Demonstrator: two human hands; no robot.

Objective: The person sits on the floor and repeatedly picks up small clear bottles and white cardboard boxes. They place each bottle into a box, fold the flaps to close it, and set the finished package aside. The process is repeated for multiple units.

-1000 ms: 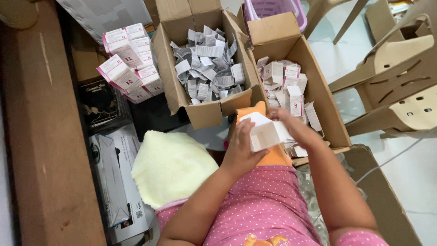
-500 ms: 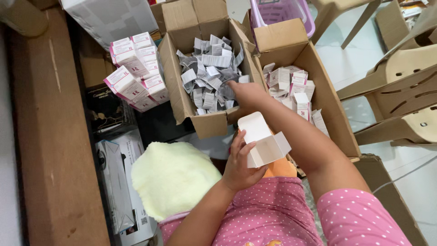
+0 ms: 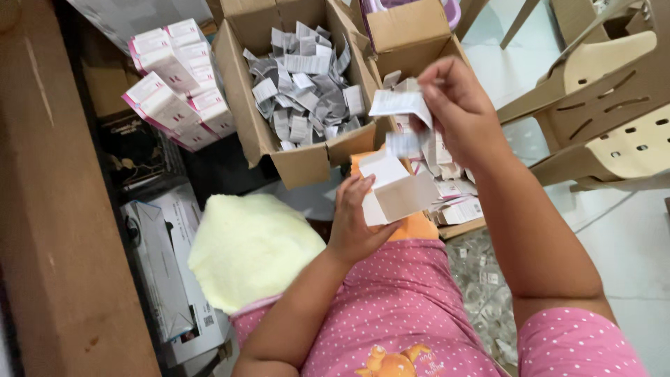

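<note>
— What do the two hands hold?

— The left hand [image 3: 354, 227] grips a small white carton [image 3: 394, 190], its fingers wrapped around the left wall and its top flap standing open. The carton is above the lap, just in front of the near edge of the cardboard boxes. The right hand [image 3: 457, 105] is raised higher, and its fingertips are pinched together on a folded paper leaflet [image 3: 399, 102], which hangs just above the open mouth of the carton and does not touch it.

— How much free room is around them?

— Not much. On the left, a long brown wooden board [image 3: 49, 209] runs along the whole side. Ahead, an open cardboard box [image 3: 307, 164] full of grey-white folded leaflets [image 3: 303, 87] stands near the carton. Just to the right of it is a second cardboard box [image 3: 408, 31], mostly behind the right hand, with small white and pink cartons [image 3: 453, 206] inside. On the right, beige plastic chairs [image 3: 614, 105] stand on the pale floor [image 3: 628, 244], and the most open space is there.

— And the other packages?

— A stack of white boxes with pink bands [image 3: 174, 77] lies tilted at the upper left, next to the leaflet box. Below it there is a dark package [image 3: 136, 150], and nearer still a long grey-white box [image 3: 164, 265]. A pale yellow cloth [image 3: 251, 248] lies between that box and the left forearm. At the top edge a purple basket [image 3: 450, 8] shows only a little.
</note>
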